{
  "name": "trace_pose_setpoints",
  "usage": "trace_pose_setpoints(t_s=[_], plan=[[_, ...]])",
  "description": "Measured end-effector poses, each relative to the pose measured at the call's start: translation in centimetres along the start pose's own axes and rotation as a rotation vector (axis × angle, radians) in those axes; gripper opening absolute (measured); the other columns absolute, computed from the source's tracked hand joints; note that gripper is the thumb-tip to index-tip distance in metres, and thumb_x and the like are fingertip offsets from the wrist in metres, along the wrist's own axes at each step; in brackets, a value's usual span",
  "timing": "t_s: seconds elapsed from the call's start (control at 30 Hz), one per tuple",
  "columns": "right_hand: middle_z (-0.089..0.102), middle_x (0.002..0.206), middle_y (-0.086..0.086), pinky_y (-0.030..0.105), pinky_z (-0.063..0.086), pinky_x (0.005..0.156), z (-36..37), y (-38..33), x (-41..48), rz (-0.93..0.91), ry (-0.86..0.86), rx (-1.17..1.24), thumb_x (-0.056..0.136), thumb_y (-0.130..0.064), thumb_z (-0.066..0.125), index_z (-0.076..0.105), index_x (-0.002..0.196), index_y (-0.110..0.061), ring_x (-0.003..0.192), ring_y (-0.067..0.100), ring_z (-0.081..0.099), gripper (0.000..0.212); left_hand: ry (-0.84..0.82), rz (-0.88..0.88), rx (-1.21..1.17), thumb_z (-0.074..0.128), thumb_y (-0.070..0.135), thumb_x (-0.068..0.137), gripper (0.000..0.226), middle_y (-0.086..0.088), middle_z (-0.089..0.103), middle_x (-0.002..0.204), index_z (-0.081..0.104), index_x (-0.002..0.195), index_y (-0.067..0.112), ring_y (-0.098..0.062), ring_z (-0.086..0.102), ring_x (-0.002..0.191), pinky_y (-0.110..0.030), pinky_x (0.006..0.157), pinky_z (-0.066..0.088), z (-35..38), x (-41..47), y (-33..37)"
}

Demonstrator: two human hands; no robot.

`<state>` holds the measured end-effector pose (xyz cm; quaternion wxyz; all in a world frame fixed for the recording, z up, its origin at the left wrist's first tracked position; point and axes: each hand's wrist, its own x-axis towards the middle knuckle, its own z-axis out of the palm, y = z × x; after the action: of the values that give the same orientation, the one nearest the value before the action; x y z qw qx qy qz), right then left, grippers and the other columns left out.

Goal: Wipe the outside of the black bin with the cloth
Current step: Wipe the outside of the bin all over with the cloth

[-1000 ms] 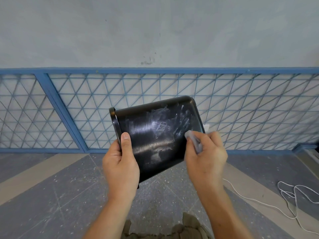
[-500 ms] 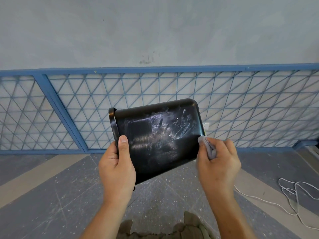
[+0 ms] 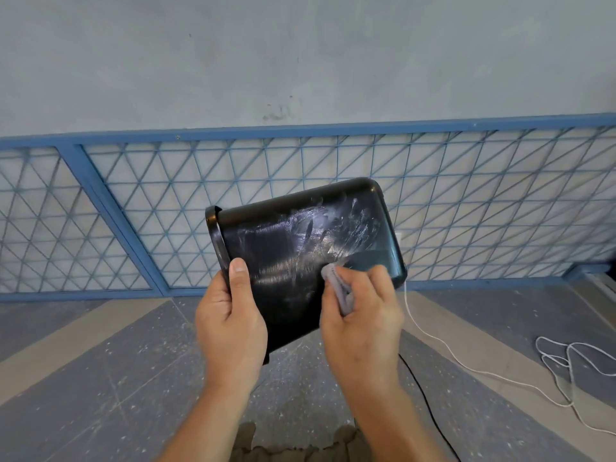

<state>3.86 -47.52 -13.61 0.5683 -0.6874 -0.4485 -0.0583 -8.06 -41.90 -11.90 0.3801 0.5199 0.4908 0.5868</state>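
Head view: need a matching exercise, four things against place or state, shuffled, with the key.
Things
1. black bin
2. cloth
3. white cable
4. left hand

Place or state
A. trails across the floor at the right
B. bunched in the right hand, against the bin's side
C. held up on its side, streaked with pale smears
D. grips the bin at its rim end

Pairs: 1-C, 2-B, 3-A, 4-D
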Motion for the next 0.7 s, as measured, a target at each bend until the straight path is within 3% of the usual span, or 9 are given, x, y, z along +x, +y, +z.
trace_pose_setpoints(t_s=[0.07,0.23,0.33,0.4,0.5,0.7], plan=[[0.051,0.096,-0.007,0.019,0.052,0.062,0.7,-0.6,-0.7,-0.037,-0.028,0.017,0.088,-0.019,0.074,0.072,0.112,-0.012,0.077,0.005,0.053,0.025,0.009,0.009,0.001,0.045,0.046,0.109,0.039,0.017,0.074,0.078,0.071,0.089,0.027,-0.002,0.069,0.074,-0.017,0.061,0.052,0.3,0.1,0.0],[0.052,0.097,-0.004,0.023,0.053,0.063,2.0,-2.4,-2.1,-0.142,-0.084,0.067,0.094,-0.023,0.067,0.071,0.112,-0.012,0.071,0.009,0.056,0.021,0.03,-0.021,-0.031,0.047,0.047,0.11,0.041,0.005,0.077,0.082,0.073,0.089,0.024,-0.013,0.071,0.076,-0.039,0.069,0.057,0.5,0.4,-0.5],[0.053,0.099,-0.007,0.029,0.056,0.066,2.2,-3.2,-2.3,-0.148,-0.195,0.069,0.097,-0.031,0.063,0.072,0.112,-0.018,0.074,0.01,0.059,0.021,0.004,-0.073,-0.093,0.047,0.046,0.111,0.039,0.001,0.078,0.086,0.076,0.091,0.029,-0.016,0.074,0.083,-0.039,0.073,0.059,0.4,0.5,-0.6],[0.054,0.097,-0.01,0.024,0.054,0.066,1.5,-3.1,-1.8,-0.122,-0.206,0.099,0.096,-0.029,0.067,0.074,0.108,-0.021,0.075,0.008,0.059,0.016,0.012,-0.087,-0.113,0.047,0.044,0.111,0.038,0.005,0.077,0.084,0.075,0.091,0.027,-0.01,0.073,0.08,-0.03,0.069,0.057,0.2,0.4,-0.6],[0.056,0.091,-0.012,0.009,0.045,0.063,-0.8,-2.1,-0.3,-0.033,-0.103,0.124,0.09,-0.02,0.076,0.077,0.104,-0.024,0.075,0.005,0.059,0.014,0.028,-0.087,-0.108,0.045,0.043,0.11,0.037,0.014,0.078,0.086,0.074,0.097,0.024,-0.001,0.073,0.082,-0.015,0.064,0.054,-0.3,0.5,-0.7],[0.061,0.093,-0.004,0.001,0.039,0.073,-3.6,1.3,3.5,0.1,0.13,-0.006,0.085,-0.015,0.079,0.074,0.099,-0.015,0.087,0.0,0.058,0.015,0.023,-0.08,-0.068,0.043,0.046,0.11,0.037,0.02,0.077,0.094,0.074,0.104,0.026,0.002,0.071,0.09,-0.019,0.075,0.053,-1.0,0.5,-0.8]])
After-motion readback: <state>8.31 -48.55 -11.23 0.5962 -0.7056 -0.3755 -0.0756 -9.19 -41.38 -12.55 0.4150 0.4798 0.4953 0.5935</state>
